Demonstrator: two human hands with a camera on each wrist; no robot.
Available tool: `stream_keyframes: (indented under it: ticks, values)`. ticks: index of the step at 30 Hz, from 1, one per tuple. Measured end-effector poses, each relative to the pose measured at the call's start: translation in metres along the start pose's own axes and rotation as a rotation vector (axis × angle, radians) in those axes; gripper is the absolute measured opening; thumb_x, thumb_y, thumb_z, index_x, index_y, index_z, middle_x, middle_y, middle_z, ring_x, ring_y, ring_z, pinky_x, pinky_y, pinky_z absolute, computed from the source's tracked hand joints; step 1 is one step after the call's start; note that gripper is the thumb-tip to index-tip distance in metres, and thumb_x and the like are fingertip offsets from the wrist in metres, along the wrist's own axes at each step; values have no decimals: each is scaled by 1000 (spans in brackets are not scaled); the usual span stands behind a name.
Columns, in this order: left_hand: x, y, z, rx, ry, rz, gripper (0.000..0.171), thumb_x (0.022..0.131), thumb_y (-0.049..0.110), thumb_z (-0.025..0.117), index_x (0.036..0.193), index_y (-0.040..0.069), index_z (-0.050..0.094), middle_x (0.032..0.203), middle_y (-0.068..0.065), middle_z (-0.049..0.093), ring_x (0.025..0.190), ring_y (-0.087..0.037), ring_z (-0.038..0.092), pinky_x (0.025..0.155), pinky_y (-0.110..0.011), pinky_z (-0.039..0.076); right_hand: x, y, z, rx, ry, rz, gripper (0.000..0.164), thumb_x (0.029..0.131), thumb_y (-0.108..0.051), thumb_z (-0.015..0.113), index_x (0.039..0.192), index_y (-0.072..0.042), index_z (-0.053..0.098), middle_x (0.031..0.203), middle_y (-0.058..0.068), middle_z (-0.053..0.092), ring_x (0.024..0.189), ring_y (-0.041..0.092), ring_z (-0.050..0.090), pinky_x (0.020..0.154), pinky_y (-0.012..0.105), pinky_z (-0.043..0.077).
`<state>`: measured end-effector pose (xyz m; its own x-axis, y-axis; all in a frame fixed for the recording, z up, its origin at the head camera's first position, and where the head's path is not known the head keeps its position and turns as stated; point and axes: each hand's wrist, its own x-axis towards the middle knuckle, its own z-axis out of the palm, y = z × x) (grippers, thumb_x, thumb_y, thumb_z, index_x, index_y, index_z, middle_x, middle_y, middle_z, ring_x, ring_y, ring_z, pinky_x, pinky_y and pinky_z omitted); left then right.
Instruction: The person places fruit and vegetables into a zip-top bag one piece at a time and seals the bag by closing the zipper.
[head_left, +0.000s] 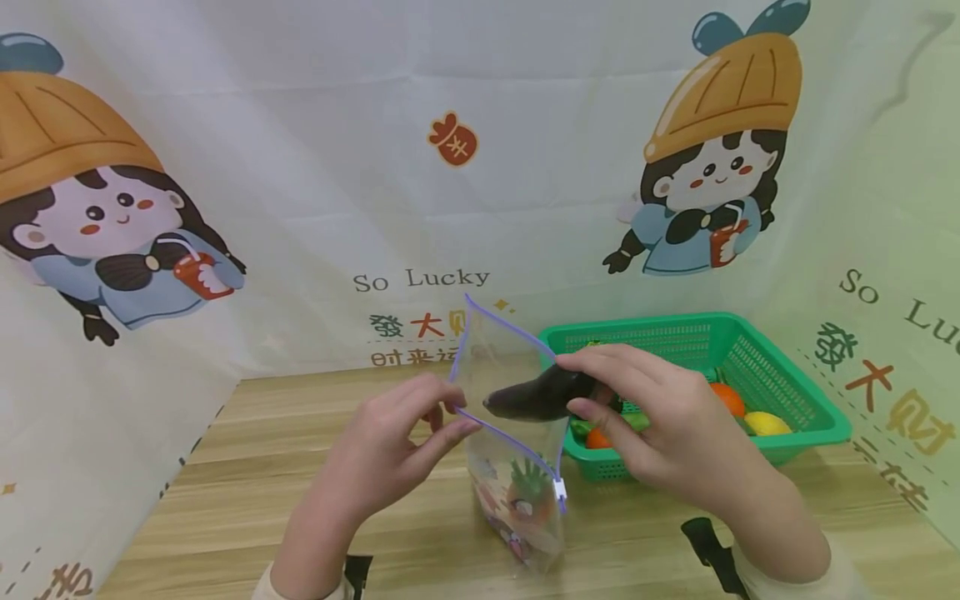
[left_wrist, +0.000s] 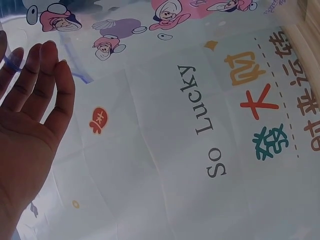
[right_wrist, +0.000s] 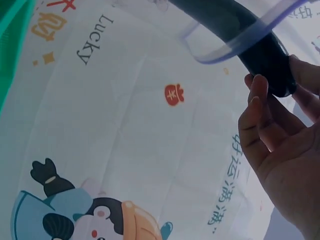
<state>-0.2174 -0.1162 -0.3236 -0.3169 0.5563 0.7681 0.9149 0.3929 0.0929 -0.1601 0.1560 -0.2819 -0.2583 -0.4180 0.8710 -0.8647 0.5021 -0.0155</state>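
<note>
A clear zip bag [head_left: 542, 537] with cartoon prints and a purple seal stands upright with its mouth spread. My left hand [head_left: 397, 437] pinches the near side of its rim between thumb and fingers. A dark, glossy eggplant [head_left: 536, 396] is in my right hand [head_left: 667, 417], gripped at its thick end. Its narrow end points left, within the bag's mouth. In the right wrist view, the purple rim crosses the eggplant [right_wrist: 272, 62] just ahead of my fingertips. Low inside the bag shows a reddish thing with a spiky green top [head_left: 531, 477].
Behind my right hand sits a green plastic basket [head_left: 813, 425] holding an orange fruit [head_left: 727, 400], a lemon [head_left: 767, 423] and other produce, partly hidden. A white slider [head_left: 560, 490] hangs at the bag's right edge. Printed cloth [head_left: 315, 167] walls off the wooden table [head_left: 247, 492].
</note>
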Motion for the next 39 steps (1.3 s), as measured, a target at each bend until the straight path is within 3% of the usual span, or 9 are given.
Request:
stream_keyframes:
  ticks: [6, 8, 13, 15, 22, 32, 39]
  values:
    - [1, 1, 1, -1, 8, 14, 18, 83, 18, 75, 96, 13, 63, 88, 11, 60, 72, -1, 53, 59, -15, 47, -8, 8, 14, -23, -58, -20, 37, 98, -39, 52, 110, -8, 70, 103, 0, 68, 67, -1, 57, 54, 18, 42]
    - [1, 0, 1, 1, 10, 17, 19, 82, 18, 75, 95, 13, 63, 88, 11, 60, 72, -1, 53, 59, -15, 47, -11, 10, 18, -18, -79, -24, 29, 95, -33, 62, 109, -9, 70, 105, -1, 68, 67, -2, 59, 54, 15, 45]
    - [1, 0, 1, 9, 12, 22, 17, 83, 20, 74, 94, 14, 62, 86, 12, 60, 71, 0, 53, 59, -15, 47, -16, 14, 22, 8, -148, -21, 29, 80, -14, 76, 109, -10, 72, 109, -1, 69, 84, 5, 65, 60, 13, 53]
    - [1, 0, 2, 9, 11, 23, 17, 84, 20, 74, 94, 14, 62, 87, 12, 60, 71, 0, 53, 58, -15, 47, -18, 14, 22, 15, -189, -11, 23, 83, -17, 74, 106, -12, 73, 107, -3, 69, 90, 5, 65, 63, 15, 54]
    - [0, -1, 2, 14, 12, 22, 18, 81, 17, 76, 93, 14, 63, 86, 12, 59, 69, -1, 52, 56, -15, 45, -20, 13, 20, 39, -316, 22, 10, 94, -28, 62, 91, -22, 70, 89, -17, 62, 73, -5, 52, 61, 14, 49]
    - [0, -3, 1, 48, 22, 1, 20, 80, 17, 77, 93, 14, 63, 86, 13, 59, 69, 0, 52, 55, -15, 45, -21, 14, 20, 41, -328, 29, 12, 96, -29, 60, 92, -21, 69, 92, -16, 60, 81, -3, 51, 68, 15, 49]
    - [1, -4, -1, 68, 127, -45, 15, 84, 18, 74, 93, 12, 64, 85, 9, 61, 67, -2, 52, 52, -19, 46, -22, 19, 18, 51, -274, 67, 14, 97, -29, 59, 98, -19, 69, 101, -13, 63, 93, 0, 56, 79, 18, 47]
